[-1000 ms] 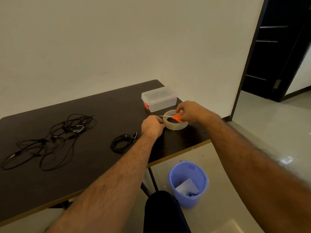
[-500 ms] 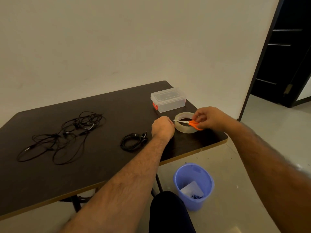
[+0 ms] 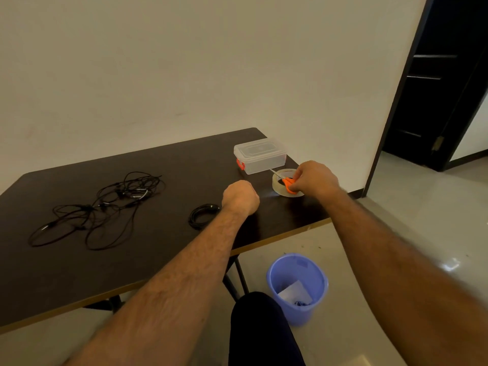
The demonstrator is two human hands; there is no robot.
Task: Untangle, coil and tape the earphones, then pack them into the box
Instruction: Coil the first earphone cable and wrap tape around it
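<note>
Your right hand (image 3: 314,179) grips the orange-handled scissors (image 3: 285,180) over the glossy clear tape roll (image 3: 280,188); your left hand (image 3: 240,197) is clenched, its contents hidden. Carry any cut strip taut to the coiled earphones (image 3: 202,215). Thin black tangled earphones (image 3: 103,207) lie left; the lidded translucent box (image 3: 260,155) waits behind

Your dark table (image 3: 79,273) has a pale front edge strip and black legs beneath it. At about five o'clock from it, on the glossy tiled floor (image 3: 396,233), stands a blue bin (image 3: 298,286) holding crumpled paper. A plain wall (image 3: 184,75) rises behind; at two o'clock you'll see a dark door (image 3: 443,83).
</note>
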